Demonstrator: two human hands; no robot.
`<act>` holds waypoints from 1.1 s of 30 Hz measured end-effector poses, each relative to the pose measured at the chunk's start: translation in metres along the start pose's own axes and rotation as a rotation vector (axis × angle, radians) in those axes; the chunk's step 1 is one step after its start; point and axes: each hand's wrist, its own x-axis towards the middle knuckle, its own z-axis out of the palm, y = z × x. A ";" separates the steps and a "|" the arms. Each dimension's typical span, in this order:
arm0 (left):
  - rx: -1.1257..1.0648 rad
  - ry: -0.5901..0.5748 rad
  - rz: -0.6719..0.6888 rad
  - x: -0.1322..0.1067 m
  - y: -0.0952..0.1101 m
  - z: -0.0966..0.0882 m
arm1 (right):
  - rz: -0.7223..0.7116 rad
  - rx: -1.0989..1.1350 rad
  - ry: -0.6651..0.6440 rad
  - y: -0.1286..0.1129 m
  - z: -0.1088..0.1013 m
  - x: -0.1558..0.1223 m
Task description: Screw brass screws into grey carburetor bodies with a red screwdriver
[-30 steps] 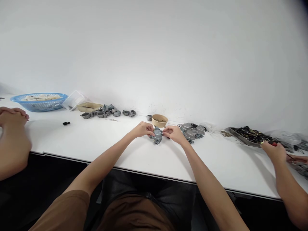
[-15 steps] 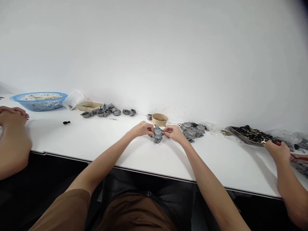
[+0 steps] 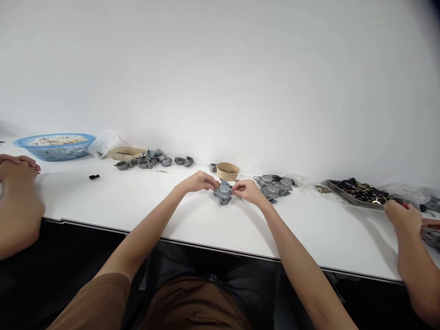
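Landmark: tan bowl (image 3: 228, 171), standing at the back of the white desk (image 3: 192, 215) near the wall.
Grey part: small grey metal housing (image 3: 223, 192) resting on the desk just in front of the tan bowl, between the two hands.
Left hand: left hand (image 3: 197, 182), in front and left of the tan bowl, fingertips pinched on the housing's upper left edge.
Right hand: right hand (image 3: 248, 190), in front and right of the tan bowl, fingertips closed on the housing's right side; whether something tiny sits between the fingers I cannot tell.
Right of bowl: cluster of grey covers (image 3: 275, 187) just beside it; farther right, a metal tray (image 3: 357, 195) of dark small parts.
Left of bowl: row of grey castings (image 3: 151, 160), then a clear plastic tub (image 3: 103, 143), then a blue basket (image 3: 55, 145) well apart.
Co-workers: one person's hand (image 3: 404, 217) at the far right by the metal tray; another person's clasped hands (image 3: 15, 167) at the far left.
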 end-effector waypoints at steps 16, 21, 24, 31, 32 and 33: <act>-0.245 0.166 0.054 0.007 -0.003 0.012 | -0.014 0.001 -0.011 -0.005 0.000 -0.001; -0.241 0.163 0.026 0.010 -0.010 0.016 | -0.015 0.010 -0.016 -0.003 0.000 -0.001; -0.251 0.140 -0.028 0.011 -0.013 0.016 | -0.014 0.015 -0.025 -0.002 0.000 -0.001; -0.272 0.109 -0.057 0.011 -0.010 0.016 | -0.020 0.015 -0.026 -0.001 0.000 0.001; -0.260 0.109 -0.053 0.011 -0.010 0.017 | -0.020 0.016 -0.025 -0.001 0.000 0.001; -0.248 0.109 -0.050 0.011 -0.009 0.017 | -0.022 0.014 -0.024 -0.001 0.000 0.001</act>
